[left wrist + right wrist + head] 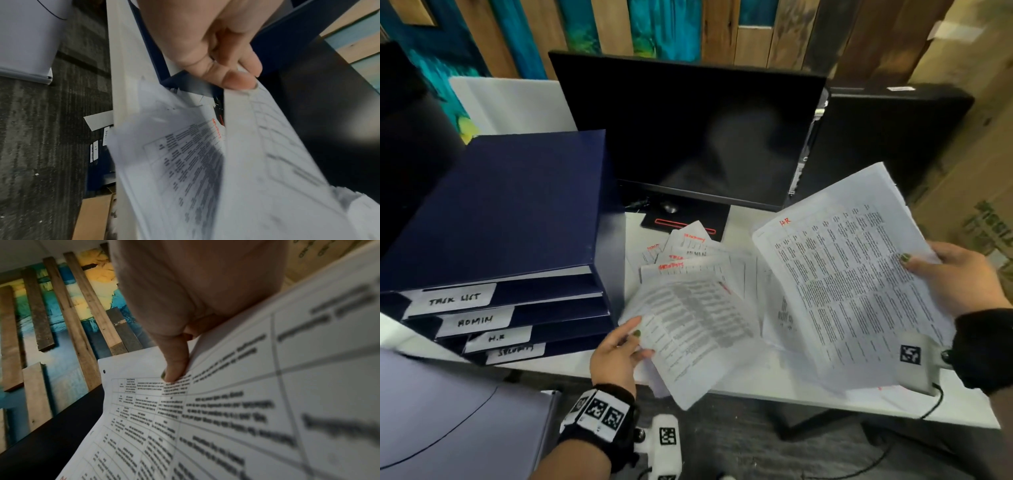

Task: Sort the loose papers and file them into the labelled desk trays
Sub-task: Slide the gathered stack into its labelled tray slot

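A dark blue stack of desk trays point(493, 212) stands at the left of the white desk, with labels reading TASK LIST, ADMIN, H.R and SECURITY. My right hand point(948, 277) holds a sheaf of printed sheets point(859, 281) marked HR in red, thumb point(174, 363) on top, raised over the desk's right side. My left hand point(616, 353) pinches the near corner of a printed sheet point(695, 339), lifted and blurred, above the loose papers point(688, 253). That sheet point(257, 154) fills the left wrist view under my left-hand fingers point(232, 76).
A black monitor point(695, 130) stands behind the loose papers on a red-marked base point(681, 222). A dark computer case point(887, 137) is at the right rear. Cardboard boxes point(969, 212) stand beyond the desk's right end. A grey panel point(448, 418) lies low at the left.
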